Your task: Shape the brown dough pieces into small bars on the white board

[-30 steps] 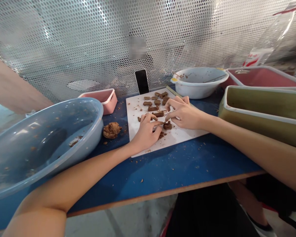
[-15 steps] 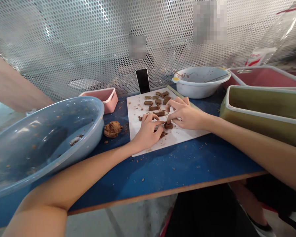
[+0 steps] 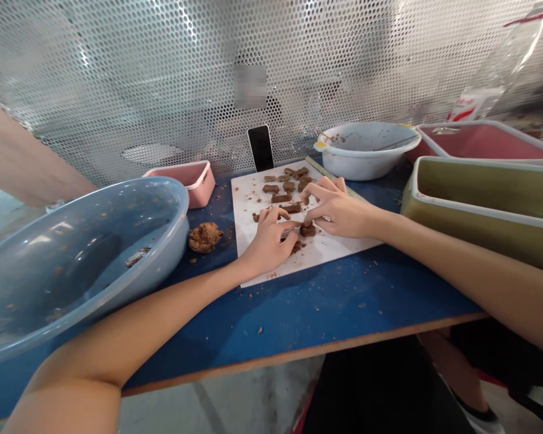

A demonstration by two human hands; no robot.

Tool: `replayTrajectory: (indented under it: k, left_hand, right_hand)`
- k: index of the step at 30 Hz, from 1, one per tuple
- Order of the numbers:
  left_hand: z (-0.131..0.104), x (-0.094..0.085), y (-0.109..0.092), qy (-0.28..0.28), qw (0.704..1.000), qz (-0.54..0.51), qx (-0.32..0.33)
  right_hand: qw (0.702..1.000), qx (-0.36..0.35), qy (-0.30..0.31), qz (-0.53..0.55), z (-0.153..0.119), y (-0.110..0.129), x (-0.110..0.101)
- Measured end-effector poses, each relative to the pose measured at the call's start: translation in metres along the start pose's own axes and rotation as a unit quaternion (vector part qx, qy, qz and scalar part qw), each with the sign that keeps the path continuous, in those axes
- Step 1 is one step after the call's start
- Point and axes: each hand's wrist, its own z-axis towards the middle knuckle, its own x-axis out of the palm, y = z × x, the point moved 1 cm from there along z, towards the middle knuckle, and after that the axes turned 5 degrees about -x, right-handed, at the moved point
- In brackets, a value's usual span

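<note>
A white board (image 3: pixel 265 279) carries several small brown pieces of dough or clay, some bone-shaped like the piece (image 3: pixel 281 198) near its middle. My left hand (image 3: pixel 269 241) rests on the board, thumb and forefinger drawn close together; what sits between them, perhaps something thin, is too small to make out. My right hand (image 3: pixel 339 208) comes in from the other side, with bent fingertips on a small brown dough piece (image 3: pixel 308 231). The left fingertips point at this same piece. Brown crumbs lie beside the left thumb. A larger rough dough lump (image 3: pixel 206 237) lies left of the board.
A big blue basin (image 3: pixel 131 241) stands left, a small pink box (image 3: pixel 201 184) behind it. A phone (image 3: pixel 260 148) leans on the perforated metal screen. Right are a white basin (image 3: pixel 366 160), a pink tray (image 3: pixel 489 135), an olive box (image 3: pixel 470 211) and a plastic bottle (image 3: pixel 493 78).
Both hands stay at the same brown piece with almost no visible movement. The whole view has shifted very slightly.
</note>
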Motion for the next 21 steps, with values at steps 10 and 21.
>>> replayTrajectory:
  k: [10, 21]
  left_hand:
    - [-0.0002, 0.0005, -0.0005, -0.034, 0.999, -0.027, -0.008]
    - [0.0001, -0.0016, -0.0038, -0.020, 1.000, -0.012, -0.001]
  right_hand:
    - [0.997, 0.056, -0.050, -0.014, -0.0003, -0.0008, -0.0017]
    - [0.996, 0.082, 0.027, -0.001, 0.0020, 0.0019, 0.0021]
